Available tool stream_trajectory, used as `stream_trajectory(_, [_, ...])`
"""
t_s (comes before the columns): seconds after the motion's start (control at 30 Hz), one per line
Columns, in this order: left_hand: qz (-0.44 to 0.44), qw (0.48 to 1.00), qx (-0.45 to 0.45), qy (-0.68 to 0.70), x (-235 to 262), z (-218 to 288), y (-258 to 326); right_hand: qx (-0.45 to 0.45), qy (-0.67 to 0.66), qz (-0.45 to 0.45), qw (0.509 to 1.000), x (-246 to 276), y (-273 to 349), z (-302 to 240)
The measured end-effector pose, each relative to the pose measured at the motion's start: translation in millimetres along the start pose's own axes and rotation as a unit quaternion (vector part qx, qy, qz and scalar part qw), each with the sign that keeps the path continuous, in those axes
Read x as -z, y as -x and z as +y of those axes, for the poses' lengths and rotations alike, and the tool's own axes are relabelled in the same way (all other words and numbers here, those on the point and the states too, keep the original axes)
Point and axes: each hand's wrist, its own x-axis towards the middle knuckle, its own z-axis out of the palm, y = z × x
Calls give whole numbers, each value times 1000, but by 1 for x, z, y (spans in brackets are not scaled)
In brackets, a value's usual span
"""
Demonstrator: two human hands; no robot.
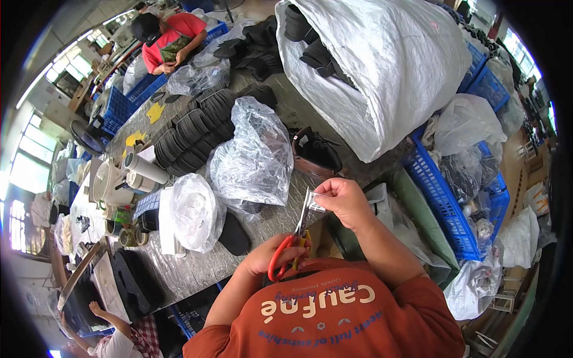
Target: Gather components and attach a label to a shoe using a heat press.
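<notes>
My left hand [270, 255] is wrapped round the handles of a pair of scissors [301, 225], one handle red and the other yellow. Their blades point away from me, up to a small white label [316, 203] with dark print. Thumb and fingers of my right hand [343, 200] pinch that label at the blade tips. Whether the blades have cut into it I cannot tell. Just beyond my right hand a brown shoe [316, 156] with dark laces lies on the table.
Rows of black soles [197, 128] and clear plastic bags [253, 155] cover the grey table [200, 265]. A big white sack [388, 65] holds dark shoe parts. Blue crates [444, 200] stand at the right. One person in a red shirt [182, 36] works at the far left, another sits lower left.
</notes>
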Motion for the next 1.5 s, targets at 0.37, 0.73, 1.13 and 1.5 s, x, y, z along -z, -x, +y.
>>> stream_trajectory(0.37, [5, 1000, 1, 2, -2, 3, 2, -10, -25, -14, 1000, 2, -1, -3])
stream_trajectory(0.73, [-1, 999, 6, -51, -3, 7, 2, -18, -31, -19, 999, 5, -2, -3])
stream_trajectory(1.13, [3, 997, 6, -78, -3, 8, 4, -8, -22, -30, 999, 5, -2, -4])
stream_trajectory(1.5, [-3, 995, -3, -100, -4, 10, 7, -6, -19, -32, 999, 4, 0, -5])
